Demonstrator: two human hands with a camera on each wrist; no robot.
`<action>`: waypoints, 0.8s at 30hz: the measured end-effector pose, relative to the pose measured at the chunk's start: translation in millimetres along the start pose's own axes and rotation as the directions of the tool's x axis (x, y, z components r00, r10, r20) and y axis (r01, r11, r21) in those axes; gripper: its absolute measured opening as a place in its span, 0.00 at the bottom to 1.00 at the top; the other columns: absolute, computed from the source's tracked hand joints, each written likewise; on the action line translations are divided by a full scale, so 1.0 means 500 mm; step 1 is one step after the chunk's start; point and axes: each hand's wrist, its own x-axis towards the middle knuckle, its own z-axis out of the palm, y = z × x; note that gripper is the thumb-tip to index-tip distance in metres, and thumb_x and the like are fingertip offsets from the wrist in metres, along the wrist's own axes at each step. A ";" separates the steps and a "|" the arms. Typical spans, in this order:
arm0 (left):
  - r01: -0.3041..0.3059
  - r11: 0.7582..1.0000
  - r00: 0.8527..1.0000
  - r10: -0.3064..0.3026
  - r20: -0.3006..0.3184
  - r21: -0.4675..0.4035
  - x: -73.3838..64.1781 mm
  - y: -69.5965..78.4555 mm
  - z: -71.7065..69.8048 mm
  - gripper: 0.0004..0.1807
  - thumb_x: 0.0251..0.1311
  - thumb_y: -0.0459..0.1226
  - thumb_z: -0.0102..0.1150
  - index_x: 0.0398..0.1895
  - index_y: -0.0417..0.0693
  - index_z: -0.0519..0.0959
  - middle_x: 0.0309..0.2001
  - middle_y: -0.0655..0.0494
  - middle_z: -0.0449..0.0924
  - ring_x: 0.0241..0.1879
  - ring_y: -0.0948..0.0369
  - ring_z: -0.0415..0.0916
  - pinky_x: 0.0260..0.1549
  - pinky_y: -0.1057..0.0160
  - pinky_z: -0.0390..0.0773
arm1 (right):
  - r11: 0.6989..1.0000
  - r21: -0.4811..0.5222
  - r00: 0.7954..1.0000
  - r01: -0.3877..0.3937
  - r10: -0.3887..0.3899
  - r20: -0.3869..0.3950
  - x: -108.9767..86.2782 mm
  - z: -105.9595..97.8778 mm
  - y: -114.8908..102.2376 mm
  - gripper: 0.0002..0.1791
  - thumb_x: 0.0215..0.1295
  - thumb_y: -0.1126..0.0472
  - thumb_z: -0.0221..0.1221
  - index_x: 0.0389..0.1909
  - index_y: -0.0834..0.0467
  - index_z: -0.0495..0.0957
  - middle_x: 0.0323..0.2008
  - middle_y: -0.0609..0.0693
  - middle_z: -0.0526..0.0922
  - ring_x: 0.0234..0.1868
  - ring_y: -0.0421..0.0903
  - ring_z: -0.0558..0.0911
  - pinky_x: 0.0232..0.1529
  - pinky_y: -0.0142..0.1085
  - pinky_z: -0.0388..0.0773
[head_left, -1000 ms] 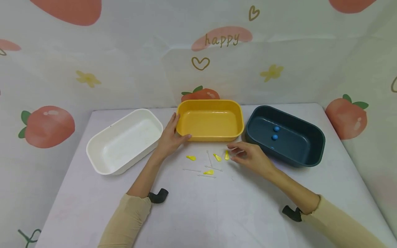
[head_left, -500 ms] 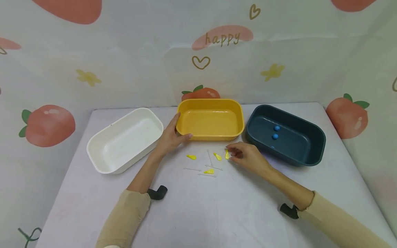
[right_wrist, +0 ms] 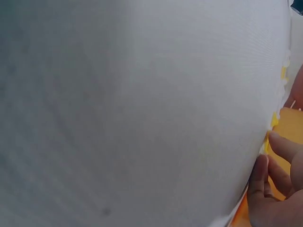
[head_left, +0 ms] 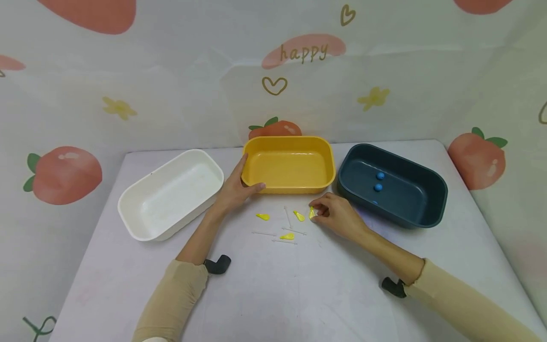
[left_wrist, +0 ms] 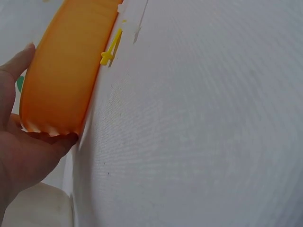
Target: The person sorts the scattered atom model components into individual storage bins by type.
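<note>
My left hand (head_left: 235, 190) grips the left end of a yellow plastic bin (head_left: 290, 189), thumb at its front and fingers along its side. In the left wrist view that hand (left_wrist: 33, 146) spans the bin's end (left_wrist: 66, 71). Just in front of the bin, my right hand (head_left: 339, 216) pinches a small yellow teardrop-shaped piece (head_left: 312, 212) between thumb and fingertips, at the tabletop. Similar yellow pieces lie loose: one close by (head_left: 299, 216), one to the left (head_left: 263, 217), one nearer (head_left: 287, 236). Several thin pale sticks (head_left: 264, 233) lie among them.
A white bin (head_left: 141, 232) stands at the left, angled. At the right, a dark blue bin (head_left: 401, 218) holds small blue balls (head_left: 380, 175). A patterned cloth (head_left: 192, 95) hangs behind the white-covered table (head_left: 256, 304).
My right hand has moved slightly left and its fingers have closed on the yellow teardrop-shaped piece. My left hand stays on the yellow bin.
</note>
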 end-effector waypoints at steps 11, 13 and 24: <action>0.011 1.000 1.000 -0.011 0.014 -0.020 -0.001 -0.005 -0.005 0.59 0.58 0.49 0.70 0.81 0.60 0.37 0.80 0.57 0.43 0.76 0.58 0.45 0.73 0.55 0.49 | 1.000 -0.006 1.000 -0.002 0.002 -0.005 0.004 0.000 -0.003 0.15 0.50 0.66 0.75 0.36 0.58 0.80 0.31 0.47 0.78 0.31 0.42 0.77 0.34 0.32 0.78; 0.008 1.000 1.000 -0.008 0.016 -0.015 0.000 -0.006 -0.005 0.59 0.58 0.49 0.70 0.81 0.59 0.37 0.80 0.58 0.43 0.77 0.59 0.45 0.73 0.55 0.49 | 1.000 -0.001 1.000 0.009 -0.009 -0.007 0.004 -0.001 -0.002 0.14 0.50 0.66 0.75 0.35 0.57 0.80 0.31 0.46 0.79 0.31 0.41 0.77 0.34 0.32 0.78; -0.008 1.000 1.000 0.008 0.009 0.017 0.001 -0.006 -0.003 0.59 0.58 0.49 0.70 0.81 0.59 0.37 0.80 0.59 0.42 0.77 0.59 0.44 0.73 0.55 0.49 | 0.999 0.032 1.000 0.004 -0.005 0.010 0.001 -0.011 0.006 0.09 0.53 0.69 0.72 0.33 0.55 0.85 0.29 0.41 0.82 0.30 0.39 0.79 0.35 0.31 0.80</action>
